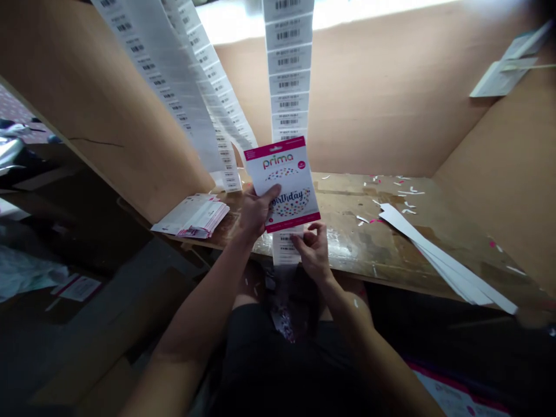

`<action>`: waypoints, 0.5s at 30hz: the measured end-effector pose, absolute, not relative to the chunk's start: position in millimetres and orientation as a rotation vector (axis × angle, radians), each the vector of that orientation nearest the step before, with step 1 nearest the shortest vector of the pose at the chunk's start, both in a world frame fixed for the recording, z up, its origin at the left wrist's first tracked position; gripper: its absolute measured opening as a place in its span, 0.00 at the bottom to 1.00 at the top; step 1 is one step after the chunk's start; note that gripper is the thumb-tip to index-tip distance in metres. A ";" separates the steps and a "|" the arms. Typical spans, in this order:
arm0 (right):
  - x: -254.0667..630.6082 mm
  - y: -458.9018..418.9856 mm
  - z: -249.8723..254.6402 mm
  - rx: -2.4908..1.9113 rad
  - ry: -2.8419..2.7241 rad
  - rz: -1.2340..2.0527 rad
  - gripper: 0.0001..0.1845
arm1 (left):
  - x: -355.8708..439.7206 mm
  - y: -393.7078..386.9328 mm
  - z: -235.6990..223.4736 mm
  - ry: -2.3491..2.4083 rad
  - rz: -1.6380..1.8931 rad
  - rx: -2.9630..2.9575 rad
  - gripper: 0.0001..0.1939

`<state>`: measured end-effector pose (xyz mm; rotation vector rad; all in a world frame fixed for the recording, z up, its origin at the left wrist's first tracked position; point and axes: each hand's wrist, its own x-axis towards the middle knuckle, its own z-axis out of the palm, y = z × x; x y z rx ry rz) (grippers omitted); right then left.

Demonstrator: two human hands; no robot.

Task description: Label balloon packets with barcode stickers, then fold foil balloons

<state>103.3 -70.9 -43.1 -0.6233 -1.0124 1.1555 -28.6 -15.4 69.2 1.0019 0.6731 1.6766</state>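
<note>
My left hand (255, 213) is closed on the left edge of a flat white packet (289, 176) with magenta bands, printed "prima" and "birthday", its thumb across the front. Behind the packet a long strip of barcode labels (290, 75) hangs from above, and its lower end shows below the packet. My right hand (316, 252) pinches the edge of that strip just under the packet, with its fingers curled. Whether a single label is loose between those fingertips is too small to tell.
More label strips (174, 92) hang at the left. A stack of packets (195, 215) lies on the wooden bench (343, 231) at left. Long white paper strips (447, 258) reach the bench's front edge at right, near scattered paper scraps (408, 194). Cardboard-coloured panels (369, 98) enclose the bench.
</note>
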 end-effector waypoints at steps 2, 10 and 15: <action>114.5 -85.0 -43.5 -0.670 -1.081 1.082 0.21 | -16.3 -18.6 68.9 0.670 1.674 0.998 0.24; 152.3 -101.8 -34.6 -0.973 -1.401 0.773 0.09 | -3.8 -26.9 71.7 0.692 1.649 0.931 0.24; 156.1 -107.7 -24.0 -0.774 -1.242 1.139 0.18 | -2.5 -26.3 70.7 0.703 1.680 0.910 0.22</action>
